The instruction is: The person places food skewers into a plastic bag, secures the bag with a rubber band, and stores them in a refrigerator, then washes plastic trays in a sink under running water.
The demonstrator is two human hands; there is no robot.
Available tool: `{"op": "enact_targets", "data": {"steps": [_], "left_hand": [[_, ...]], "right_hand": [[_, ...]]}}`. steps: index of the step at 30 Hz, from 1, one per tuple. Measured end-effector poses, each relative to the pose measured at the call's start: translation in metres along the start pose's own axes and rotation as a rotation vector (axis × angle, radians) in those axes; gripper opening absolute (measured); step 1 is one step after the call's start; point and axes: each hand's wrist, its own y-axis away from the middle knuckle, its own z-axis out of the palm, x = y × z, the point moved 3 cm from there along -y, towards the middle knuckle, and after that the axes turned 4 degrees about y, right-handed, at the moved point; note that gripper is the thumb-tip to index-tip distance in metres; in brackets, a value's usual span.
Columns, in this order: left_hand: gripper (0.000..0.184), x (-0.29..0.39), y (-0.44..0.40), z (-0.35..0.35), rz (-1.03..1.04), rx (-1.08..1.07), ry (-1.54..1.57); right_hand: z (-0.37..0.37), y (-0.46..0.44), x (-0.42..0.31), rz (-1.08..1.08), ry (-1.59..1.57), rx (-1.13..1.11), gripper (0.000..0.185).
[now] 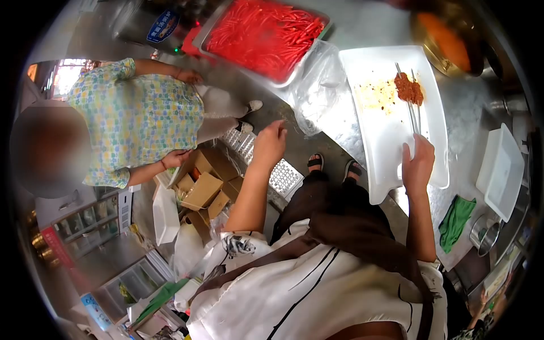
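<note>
Patterned white shirt (266, 289) nearest, below the tray (377, 153). Right hand (418, 164) clamped on tongs (412, 115) over the tray; left hand (271, 143), left of it, curled closed, nothing visible inside. Red paste (413, 90), on the tray, could spill if the tongs slip. Count: one tray, one tongs, one paste lump.

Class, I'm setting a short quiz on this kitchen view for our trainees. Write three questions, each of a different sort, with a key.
1. True or false: the right hand holds the metal rods.
2. What colour is the cloth on the counter? (a) blue (b) green (c) black
3. Fill the gap: the tray under the reddish paste is ____ in colour.

Key: 1 true; 2 b; 3 white.
</note>
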Motion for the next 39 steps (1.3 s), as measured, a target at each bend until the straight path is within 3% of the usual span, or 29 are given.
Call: {"op": "enact_targets", "data": {"steps": [4, 6, 9, 11, 13, 16, 17, 18, 19, 20, 21, 23, 25, 28, 34, 37, 39], "left_hand": [[0.023, 0.016, -0.026, 0.002, -0.047, 0.156, 0.147], [0.022, 0.019, -0.036, 0.008, 0.151, 0.241, -0.058], [0.021, 0.024, -0.029, 0.016, 0.322, 0.202, -0.051], [0.02, 0.027, -0.012, 0.021, 0.311, 0.157, -0.027], [0.02, 0.028, 0.005, 0.024, 0.307, 0.115, -0.012], [0.011, 0.019, 0.029, 0.039, 0.232, 0.085, 0.054], [0.013, 0.01, 0.034, 0.046, 0.107, 0.009, 0.122], [0.016, 0.001, 0.039, 0.051, -0.02, -0.068, 0.188], [0.016, 0.0, 0.042, 0.048, -0.015, -0.07, 0.184], [0.018, -0.005, 0.043, 0.045, -0.14, -0.083, 0.389], [0.02, -0.008, 0.044, 0.045, -0.262, -0.112, 0.595], [0.021, -0.023, 0.045, 0.045, -0.292, -0.166, 0.911], [0.024, -0.016, 0.048, 0.028, -0.463, -0.216, 1.051], [0.029, 0.007, 0.052, 0.004, -0.531, -0.285, 1.092], [0.028, 0.078, 0.059, 0.005, -0.331, -0.63, 1.184], [0.027, 0.135, 0.073, 0.024, -0.233, -0.701, 1.11], [0.027, 0.174, 0.091, 0.043, -0.218, -0.821, 1.213]], "right_hand": [[0.004, -0.005, 0.001, 0.049, 0.046, -0.026, 0.045], [0.009, 0.004, 0.018, 0.125, 0.165, -0.106, 0.054], [0.009, 0.014, 0.018, 0.105, 0.116, -0.073, 0.053], [0.005, 0.008, -0.007, 0.006, -0.082, -0.009, 0.044], [0.011, -0.004, -0.04, 0.14, -0.489, -0.283, 0.037], [0.047, -0.019, -0.09, 0.194, -1.017, -0.378, 0.035], [0.059, -0.022, -0.105, 0.247, -1.166, -0.423, 0.035], [0.06, -0.027, -0.116, 0.246, -1.173, -0.422, 0.035], [0.059, -0.031, -0.125, 0.183, -1.091, -0.423, 0.035], [0.057, -0.033, -0.133, 0.124, -1.003, -0.414, 0.035], [0.054, -0.032, -0.135, 0.143, -0.995, -0.393, 0.035], [0.044, -0.026, -0.128, 0.027, -0.952, -0.357, 0.037], [0.034, -0.01, -0.111, 0.083, -0.884, -0.266, 0.033], [-0.003, 0.016, -0.083, 0.121, -0.745, -0.132, 0.029], [-0.067, 0.103, -0.014, 0.377, -0.749, 0.286, 0.024], [-0.082, 0.156, 0.029, 0.614, -0.815, 0.34, 0.022], [-0.091, 0.186, 0.059, 0.661, -0.804, 0.439, 0.021]]}}
